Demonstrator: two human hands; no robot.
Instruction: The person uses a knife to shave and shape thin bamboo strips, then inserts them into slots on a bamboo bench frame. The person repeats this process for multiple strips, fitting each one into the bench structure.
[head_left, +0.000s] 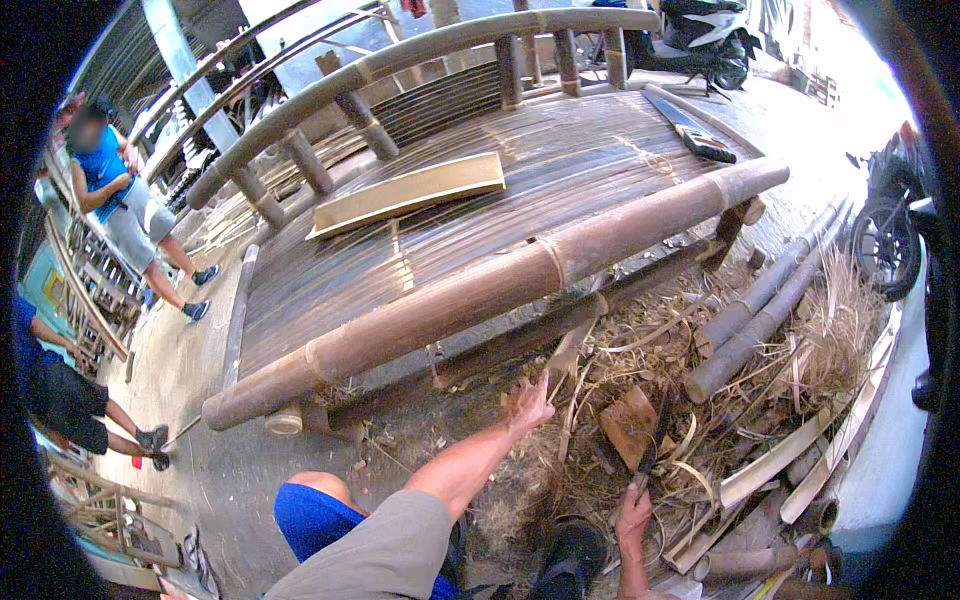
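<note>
The right hand (pixel 632 510) wraps round a long knife (pixel 651 452), blade beside a wooden block (pixel 630 428). The left hand (pixel 527 405) meets a bamboo piece (pixel 572 348); its grip I cannot tell. Angling the blade away from it seems safest. The surface's front rail (pixel 450 305) bounds movement ahead; shavings (pixel 840 310) and poles (pixel 765 330) crowd the right.

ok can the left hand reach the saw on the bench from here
Probably not: the left hand is low in front of the bamboo bench, whose thick front rail lies between it and the saw at the far right.
</note>
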